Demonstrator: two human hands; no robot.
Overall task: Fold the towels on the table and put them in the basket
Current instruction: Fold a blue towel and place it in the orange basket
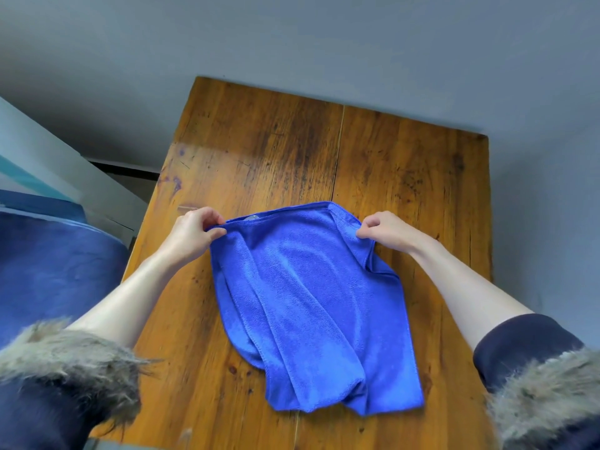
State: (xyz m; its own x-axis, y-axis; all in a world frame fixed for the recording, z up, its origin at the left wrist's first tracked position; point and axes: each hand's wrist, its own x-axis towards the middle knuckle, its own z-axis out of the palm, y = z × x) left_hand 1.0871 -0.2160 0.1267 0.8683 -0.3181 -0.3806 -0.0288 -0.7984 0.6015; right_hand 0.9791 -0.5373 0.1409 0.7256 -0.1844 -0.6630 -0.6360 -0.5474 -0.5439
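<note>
Head view: blue towel (311,306) lies rumpled at centre of the wooden surface (259,141). Left hand (191,232) at 10 o'clock and right hand (386,232) at 2 o'clock, fingers pinching its far corners. Grey floor (292,34) surrounds.

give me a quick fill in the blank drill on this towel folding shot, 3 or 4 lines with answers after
1. The towel lying on the table is ____ in colour.
2. The left hand and the right hand each pinch a ____ corner of the towel, the edge away from the person.
3. The table top is made of ____.
4. The number of towels in view is ____.

Missing words: blue; far; wood; one
</note>
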